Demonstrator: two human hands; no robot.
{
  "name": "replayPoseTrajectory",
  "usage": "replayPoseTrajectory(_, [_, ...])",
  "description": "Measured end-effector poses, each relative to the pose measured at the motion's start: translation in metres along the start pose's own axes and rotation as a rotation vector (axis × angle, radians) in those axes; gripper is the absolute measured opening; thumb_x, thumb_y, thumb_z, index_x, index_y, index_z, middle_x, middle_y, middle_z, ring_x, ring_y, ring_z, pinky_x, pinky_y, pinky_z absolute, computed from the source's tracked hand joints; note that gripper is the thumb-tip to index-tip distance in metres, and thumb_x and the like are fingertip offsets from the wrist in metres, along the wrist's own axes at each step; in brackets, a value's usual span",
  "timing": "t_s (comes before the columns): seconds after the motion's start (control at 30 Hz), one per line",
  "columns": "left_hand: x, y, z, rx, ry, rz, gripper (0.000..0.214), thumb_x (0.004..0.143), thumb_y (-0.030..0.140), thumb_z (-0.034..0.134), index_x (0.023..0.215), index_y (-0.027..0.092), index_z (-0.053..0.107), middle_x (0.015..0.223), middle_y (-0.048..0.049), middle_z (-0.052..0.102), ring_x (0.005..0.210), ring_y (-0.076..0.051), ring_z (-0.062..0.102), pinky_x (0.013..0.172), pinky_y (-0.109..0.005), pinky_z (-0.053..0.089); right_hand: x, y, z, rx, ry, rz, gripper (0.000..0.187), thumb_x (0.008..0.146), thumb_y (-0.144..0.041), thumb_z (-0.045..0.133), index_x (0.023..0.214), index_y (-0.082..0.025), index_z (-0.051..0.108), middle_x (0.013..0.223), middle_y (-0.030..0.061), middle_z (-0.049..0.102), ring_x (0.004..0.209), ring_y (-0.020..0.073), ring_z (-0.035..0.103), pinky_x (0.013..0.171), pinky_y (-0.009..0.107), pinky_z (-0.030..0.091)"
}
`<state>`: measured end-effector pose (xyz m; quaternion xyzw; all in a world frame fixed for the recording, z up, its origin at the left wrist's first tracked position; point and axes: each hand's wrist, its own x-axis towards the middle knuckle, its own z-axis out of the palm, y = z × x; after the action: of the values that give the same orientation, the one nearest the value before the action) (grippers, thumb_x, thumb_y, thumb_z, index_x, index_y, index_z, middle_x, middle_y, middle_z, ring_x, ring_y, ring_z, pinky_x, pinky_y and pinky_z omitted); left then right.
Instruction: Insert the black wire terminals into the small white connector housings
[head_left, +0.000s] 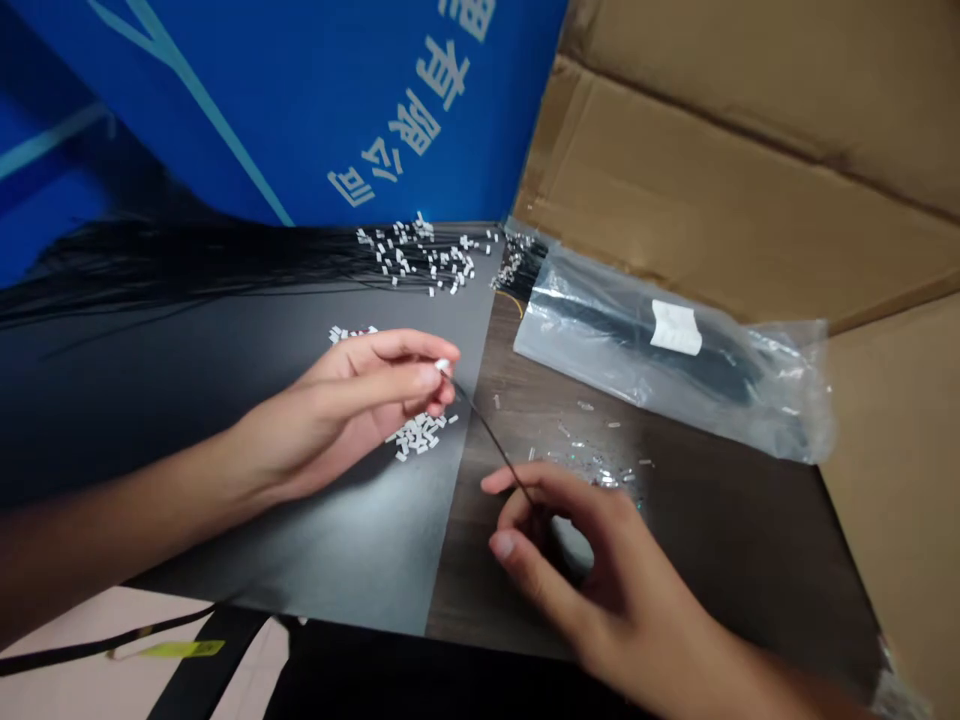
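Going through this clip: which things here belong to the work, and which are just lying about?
In use: left hand, white connector, thin black wire, right hand, loose white connectors, black wire bundle.
Lying about: bagged black wires, scattered metal bits, cardboard flaps, blue printed board.

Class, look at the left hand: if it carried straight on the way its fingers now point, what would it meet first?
Probably the clear plastic bag of black cables, after crossing the dark wood tabletop beyond the left hand. Depth is hard to judge here, so this is a hedged call.
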<state>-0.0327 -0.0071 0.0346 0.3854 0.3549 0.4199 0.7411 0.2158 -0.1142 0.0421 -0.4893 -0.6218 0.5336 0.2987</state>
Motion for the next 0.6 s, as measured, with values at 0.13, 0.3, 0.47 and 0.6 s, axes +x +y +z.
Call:
replayPoseTrajectory(0.13, [0.015, 0.026, -0.008, -0.124, 0.121, -0.004, 0.013, 0.086, 0.009, 0.100, 0.095, 0.016, 0.096, 0.109, -0.0106, 0.092, 0.100, -0.022, 0.089, 0.092, -0.027, 0.080, -0.002, 0.003, 0.005, -0.116, -0.086, -0.058, 0.036, 0.110, -0.033, 0.073, 0.143, -0.018, 0.079, 0.100, 0.0049, 0.087, 0.090, 0.0204, 0.083, 0.086, 0.034, 0.066])
replayPoseTrajectory(0.3, [0.022, 0.058, -0.024, -0.112, 0.211, 0.101, 0.013, 0.106, 0.008, 0.080, 0.100, 0.017, 0.089, 0.097, -0.0049, 0.087, 0.092, -0.016, 0.084, 0.103, -0.038, 0.080, 0.007, 0.015, 0.005, -0.177, -0.142, -0.074, 0.040, 0.115, -0.041, 0.070, 0.147, -0.019, 0.079, 0.105, 0.0054, 0.087, 0.095, 0.0202, 0.081, 0.091, 0.035, 0.065])
replayPoseTrajectory(0.47, [0.034, 0.097, -0.062, 0.185, 0.229, 0.218, 0.013, 0.103, 0.010, 0.092, 0.113, 0.012, 0.085, 0.094, -0.0044, 0.083, 0.079, -0.008, 0.068, 0.091, -0.030, 0.071, 0.029, 0.013, 0.000, -0.204, -0.069, -0.065, 0.032, 0.115, -0.040, 0.068, 0.135, -0.020, 0.083, 0.102, 0.0057, 0.087, 0.090, 0.0195, 0.079, 0.085, 0.033, 0.065])
replayPoseTrajectory(0.6, [0.057, 0.118, -0.085, 0.792, 0.276, 0.404, 0.031, 0.105, 0.034, 0.094, 0.123, 0.009, 0.088, 0.110, -0.0119, 0.089, 0.085, -0.014, 0.069, 0.093, -0.041, 0.066, 0.062, 0.001, -0.011, -0.373, -0.009, -0.072, 0.029, 0.111, -0.032, 0.066, 0.123, -0.016, 0.086, 0.099, 0.0081, 0.090, 0.085, 0.0190, 0.082, 0.081, 0.032, 0.067])
